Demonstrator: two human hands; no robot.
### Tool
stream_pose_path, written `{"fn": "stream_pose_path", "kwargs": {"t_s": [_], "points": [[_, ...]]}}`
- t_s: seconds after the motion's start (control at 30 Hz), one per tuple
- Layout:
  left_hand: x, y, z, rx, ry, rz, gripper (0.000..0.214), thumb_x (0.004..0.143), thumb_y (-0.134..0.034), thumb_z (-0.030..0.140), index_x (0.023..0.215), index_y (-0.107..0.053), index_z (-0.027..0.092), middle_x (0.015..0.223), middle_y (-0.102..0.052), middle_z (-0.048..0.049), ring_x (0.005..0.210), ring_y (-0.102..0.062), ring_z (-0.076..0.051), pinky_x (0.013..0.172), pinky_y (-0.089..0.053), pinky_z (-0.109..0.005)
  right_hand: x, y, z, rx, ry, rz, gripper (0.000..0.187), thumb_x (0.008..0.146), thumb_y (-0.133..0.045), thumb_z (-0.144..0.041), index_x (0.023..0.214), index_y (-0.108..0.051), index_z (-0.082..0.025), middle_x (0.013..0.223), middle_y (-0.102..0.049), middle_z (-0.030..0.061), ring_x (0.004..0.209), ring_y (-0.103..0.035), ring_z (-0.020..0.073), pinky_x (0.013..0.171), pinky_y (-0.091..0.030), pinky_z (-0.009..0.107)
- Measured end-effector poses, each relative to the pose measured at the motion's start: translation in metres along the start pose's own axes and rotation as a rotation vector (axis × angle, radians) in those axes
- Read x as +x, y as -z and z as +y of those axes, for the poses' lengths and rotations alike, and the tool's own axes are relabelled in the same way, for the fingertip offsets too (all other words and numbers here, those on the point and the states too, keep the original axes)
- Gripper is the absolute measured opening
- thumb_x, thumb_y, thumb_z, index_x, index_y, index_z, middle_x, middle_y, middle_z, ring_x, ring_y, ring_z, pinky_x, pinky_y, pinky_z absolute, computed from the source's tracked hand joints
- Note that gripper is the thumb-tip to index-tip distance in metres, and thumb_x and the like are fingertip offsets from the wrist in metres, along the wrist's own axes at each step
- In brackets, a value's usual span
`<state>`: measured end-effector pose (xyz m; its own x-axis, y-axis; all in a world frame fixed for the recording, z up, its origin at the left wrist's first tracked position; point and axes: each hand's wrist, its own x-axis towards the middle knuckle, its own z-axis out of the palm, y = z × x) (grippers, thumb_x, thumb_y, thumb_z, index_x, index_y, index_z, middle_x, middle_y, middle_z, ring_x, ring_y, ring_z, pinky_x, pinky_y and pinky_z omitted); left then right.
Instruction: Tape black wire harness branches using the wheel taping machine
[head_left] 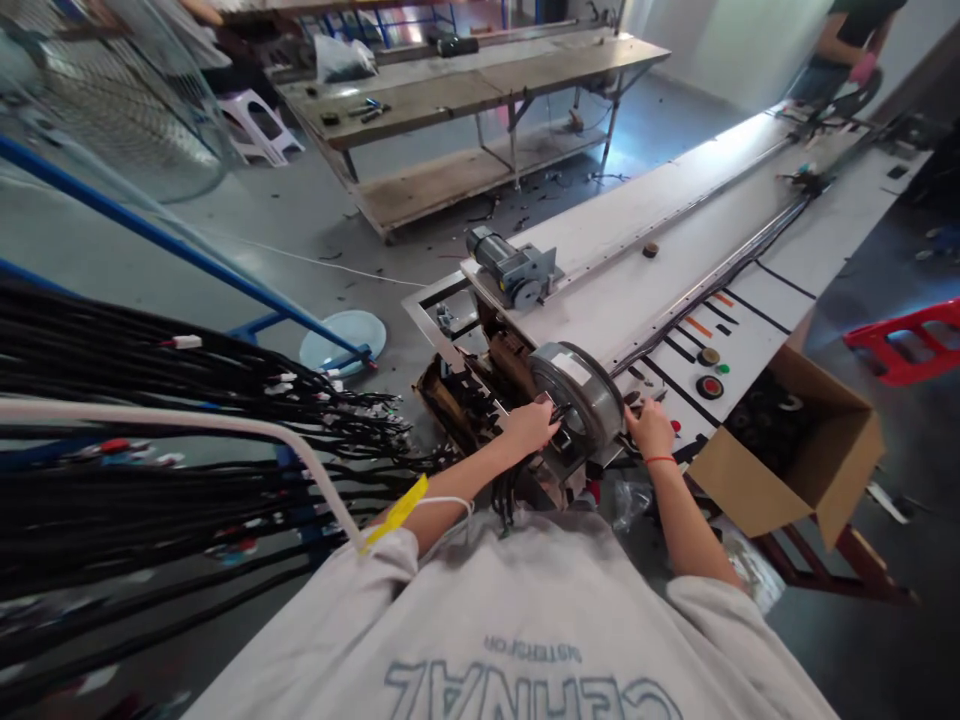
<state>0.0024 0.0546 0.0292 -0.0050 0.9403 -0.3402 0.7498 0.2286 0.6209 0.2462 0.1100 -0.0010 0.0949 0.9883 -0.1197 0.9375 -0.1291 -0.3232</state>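
Observation:
A grey ring-shaped machine head (577,385) with a white label stands at the near end of the long white bench. At its left side my left hand (531,426) is closed, its fingertips pinched around a small dark piece I cannot make out. On the other side of the ring, my right hand (651,430) is closed near a dark part at the ring's edge; what its fingers grip is partly hidden. Below the ring, dark cables (504,495) hang close to my shirt. A grey motor (495,250) is mounted on the bench corner beyond.
Bundles of black cables with white connectors (187,342) hang at left by a blue frame (180,235). An open cardboard box (844,470) holds dark parts at right. Buttons (709,386) sit on the white bench (600,290). Another person (847,50) stands at its far end.

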Motion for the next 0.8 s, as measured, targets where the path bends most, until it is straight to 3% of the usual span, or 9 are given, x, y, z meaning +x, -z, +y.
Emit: {"fn": "stream_pose_path", "kwargs": {"t_s": [0.07,0.2,0.3,0.4,0.47,0.53,0.63,0.73,0.8], "points": [[-0.001,0.019,0.0,0.1,-0.001,0.015,0.019,0.084,-0.064,0.038,0.087,-0.061,0.019,0.05,-0.057,-0.0001,0.066,-0.065,-0.024,0.066,-0.042,-0.027,-0.017,-0.014,0.016,-0.162,-0.079,0.06,0.044,0.081,-0.061,-0.028,0.118,-0.057,-0.004,0.113,-0.058,0.0228,0.106,-0.056,0.0331,0.088,-0.044,0.038],[0.002,0.06,-0.018,0.207,-0.035,0.02,0.027,0.088,-0.058,0.045,0.096,-0.064,0.021,0.054,-0.062,0.0001,0.063,-0.065,-0.021,0.062,-0.04,-0.025,-0.043,-0.023,0.041,-0.178,-0.181,0.15,0.052,0.074,-0.062,-0.019,0.121,-0.051,0.0,0.117,-0.053,0.0284,0.11,-0.053,0.038,0.089,-0.045,0.043],[0.008,0.069,-0.035,0.195,-0.109,0.008,0.023,0.09,-0.057,0.04,0.1,-0.065,0.021,0.061,-0.067,-0.0005,0.065,-0.065,-0.019,0.061,-0.04,-0.024,-0.061,-0.011,0.067,0.024,-0.356,0.039,0.045,0.072,-0.066,-0.027,0.11,-0.057,-0.004,0.104,-0.06,0.0259,0.103,-0.058,0.0397,0.087,-0.047,0.049],[0.013,0.062,-0.044,0.123,-0.147,0.001,0.022,0.091,-0.054,0.034,0.102,-0.066,0.018,0.072,-0.071,-0.0027,0.068,-0.066,-0.018,0.063,-0.042,-0.023,-0.085,0.007,0.072,0.453,-0.266,-0.123,0.03,0.071,-0.07,-0.038,0.092,-0.06,-0.018,0.089,-0.064,0.0156,0.089,-0.062,0.0355,0.085,-0.049,0.05],[0.013,0.056,-0.044,0.093,-0.128,-0.012,0.024,0.092,-0.053,0.033,0.101,-0.067,0.016,0.073,-0.071,-0.0039,0.067,-0.066,-0.018,0.065,-0.044,-0.024,-0.106,0.012,0.049,0.781,-0.034,-0.297,0.033,0.072,-0.071,-0.049,0.088,-0.06,-0.022,0.088,-0.064,0.0117,0.086,-0.062,0.0322,0.084,-0.05,0.049],[0.01,0.054,-0.04,0.112,-0.094,0.029,0.026,0.092,-0.053,0.035,0.101,-0.068,0.016,0.076,-0.072,-0.0056,0.071,-0.067,-0.019,0.067,-0.046,-0.025,-0.123,0.008,0.005,1.047,0.161,-0.652,0.044,0.074,-0.067,-0.062,0.091,-0.061,-0.022,0.09,-0.065,0.0109,0.087,-0.063,0.0298,0.083,-0.051,0.047],[0.001,0.058,-0.03,0.227,-0.082,0.144,0.031,0.091,-0.054,0.04,0.104,-0.068,0.017,0.092,-0.073,-0.0103,0.087,-0.068,-0.025,0.073,-0.048,-0.028,-0.125,-0.014,-0.074,1.262,0.146,-1.246,0.067,0.078,-0.042,-0.082,0.088,-0.061,-0.018,0.088,-0.066,0.0117,0.083,-0.066,0.0264,0.076,-0.053,0.042],[-0.006,0.066,-0.023,0.345,-0.09,0.155,0.033,0.093,-0.052,0.042,0.11,-0.065,0.018,0.098,-0.072,-0.0114,0.091,-0.069,-0.026,0.076,-0.049,-0.03,-0.112,-0.037,-0.123,1.221,-0.069,-1.301,0.074,0.08,-0.026,-0.086,0.069,-0.055,-0.019,0.067,-0.064,0.0084,0.06,-0.063,0.0192,0.051,-0.049,0.028],[-0.006,0.068,-0.023,0.412,-0.093,0.134,0.033,0.095,-0.049,0.042,0.115,-0.061,0.02,0.095,-0.072,-0.0096,0.089,-0.069,-0.025,0.075,-0.05,-0.03,-0.113,-0.042,-0.125,1.141,-0.142,-1.243,0.072,0.079,-0.025,-0.086,0.059,-0.046,-0.021,0.052,-0.057,0.0053,0.042,-0.054,0.0146,0.038,-0.038,0.023]]}}
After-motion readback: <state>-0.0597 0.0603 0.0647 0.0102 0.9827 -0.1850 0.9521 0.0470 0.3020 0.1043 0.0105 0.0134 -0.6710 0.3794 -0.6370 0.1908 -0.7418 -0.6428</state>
